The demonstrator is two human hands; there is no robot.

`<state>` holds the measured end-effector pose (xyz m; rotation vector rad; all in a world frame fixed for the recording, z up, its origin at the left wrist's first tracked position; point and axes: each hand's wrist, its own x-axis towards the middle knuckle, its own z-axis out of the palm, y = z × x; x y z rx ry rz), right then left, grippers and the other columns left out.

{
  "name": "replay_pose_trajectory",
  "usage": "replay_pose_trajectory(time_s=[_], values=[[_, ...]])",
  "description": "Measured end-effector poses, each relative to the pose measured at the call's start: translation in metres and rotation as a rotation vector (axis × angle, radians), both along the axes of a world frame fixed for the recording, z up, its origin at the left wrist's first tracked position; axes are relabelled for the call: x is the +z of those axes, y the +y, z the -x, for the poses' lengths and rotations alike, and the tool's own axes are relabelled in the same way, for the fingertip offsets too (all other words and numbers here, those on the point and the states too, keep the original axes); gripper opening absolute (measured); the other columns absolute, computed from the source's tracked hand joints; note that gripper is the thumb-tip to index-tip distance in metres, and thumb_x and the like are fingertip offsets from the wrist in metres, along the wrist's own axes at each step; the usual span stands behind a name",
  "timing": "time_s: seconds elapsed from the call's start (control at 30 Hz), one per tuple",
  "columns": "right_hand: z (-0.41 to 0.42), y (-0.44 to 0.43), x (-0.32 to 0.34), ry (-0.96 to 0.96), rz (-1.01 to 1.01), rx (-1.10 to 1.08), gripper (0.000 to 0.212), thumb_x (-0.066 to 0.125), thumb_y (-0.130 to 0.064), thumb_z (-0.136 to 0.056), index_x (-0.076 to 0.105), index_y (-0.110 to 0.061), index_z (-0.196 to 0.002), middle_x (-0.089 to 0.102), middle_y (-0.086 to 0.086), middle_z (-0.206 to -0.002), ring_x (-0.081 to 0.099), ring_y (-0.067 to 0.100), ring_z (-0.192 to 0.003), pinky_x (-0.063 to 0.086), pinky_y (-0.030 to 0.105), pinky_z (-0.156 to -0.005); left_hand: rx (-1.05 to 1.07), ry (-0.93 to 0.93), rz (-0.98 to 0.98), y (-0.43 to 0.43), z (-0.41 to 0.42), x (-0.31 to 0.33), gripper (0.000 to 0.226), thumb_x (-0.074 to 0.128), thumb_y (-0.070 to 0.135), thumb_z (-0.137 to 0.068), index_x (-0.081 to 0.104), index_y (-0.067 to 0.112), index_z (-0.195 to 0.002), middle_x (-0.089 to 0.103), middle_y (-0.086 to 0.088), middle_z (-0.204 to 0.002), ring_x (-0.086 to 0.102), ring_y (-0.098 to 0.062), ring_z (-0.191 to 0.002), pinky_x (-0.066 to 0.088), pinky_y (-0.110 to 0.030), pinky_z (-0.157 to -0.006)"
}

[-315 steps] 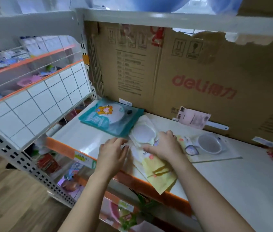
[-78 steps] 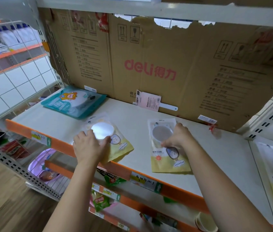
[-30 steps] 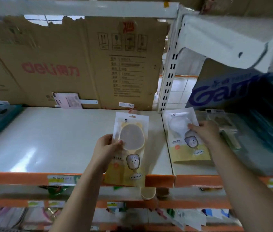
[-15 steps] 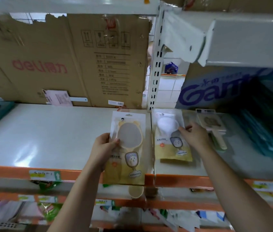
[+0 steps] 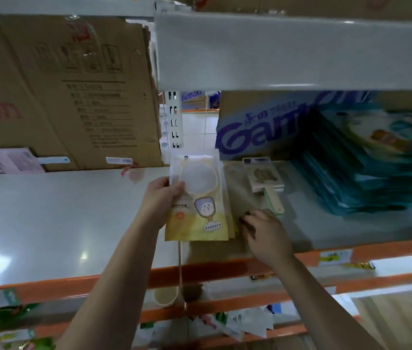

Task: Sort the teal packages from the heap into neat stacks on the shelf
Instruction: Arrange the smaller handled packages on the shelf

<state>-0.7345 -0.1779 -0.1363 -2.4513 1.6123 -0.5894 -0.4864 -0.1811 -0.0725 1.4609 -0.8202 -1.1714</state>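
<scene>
In the head view, at the centre of the frame, we see the left hand (image 5: 159,201) gripping a yellow package (image 5: 198,215) by its left edge, thumb on the front and fingers curled behind. It is held upright just above the white shelf (image 5: 48,213). More yellow packs seem to lie directly under it, though we cannot count them.

Right of centre, the right hand (image 5: 266,234) has bent fingers at the lower edge of a clear pack (image 5: 265,184) holding a small handled item. Blur keeps us from telling whether it pinches that pack or only touches it.

The teal packages (image 5: 366,178) sit in a slanted, blurred heap at the right of the frame on the same shelf, apart from both hands, in front of a blue printed box (image 5: 258,133). A brown cardboard box (image 5: 61,97) fills the upper left. An orange shelf edge (image 5: 225,270) runs across the lower part of the frame.
</scene>
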Motion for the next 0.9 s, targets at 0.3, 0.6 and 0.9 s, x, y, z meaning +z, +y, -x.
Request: replay_pose_trajectory(time_s=[0.3,0.6,0.9], values=[[0.001,0.006,-0.005,-0.136,0.088,-0.04,0.019,0.057,-0.019,-0.086,0.074,-0.014,-0.093,0.069,-0.003,-0.095,0.059,0.014,-0.093,0.048,0.027,-0.079,0.155,-0.517,0.003,-0.027,0.025,-0.035,0.025,0.067,0.037,-0.087,0.064,0.012,-0.093,0.069,-0.006,-0.084,0.068,-0.021,-0.075,0.059,-0.041,-0.068],[0.001,0.007,-0.005,-0.138,0.076,-0.055,0.022,0.055,-0.024,-0.084,0.074,-0.017,-0.092,0.068,-0.005,-0.093,0.059,0.012,-0.091,0.047,0.025,-0.077,0.143,-0.702,0.04,-0.021,0.024,-0.041,0.027,0.065,0.04,-0.089,0.064,0.014,-0.096,0.067,0.0,-0.083,0.064,-0.013,-0.07,0.052,-0.028,-0.056],[0.001,0.007,-0.004,-0.143,0.06,-0.055,0.016,0.06,-0.021,-0.088,0.073,-0.017,-0.096,0.068,-0.007,-0.096,0.057,0.009,-0.094,0.048,0.024,-0.08,0.126,-0.717,0.033,-0.021,0.014,-0.04,0.031,0.067,0.043,-0.086,0.067,0.014,-0.096,0.069,0.001,-0.085,0.066,-0.015,-0.074,0.055,-0.031,-0.063]])
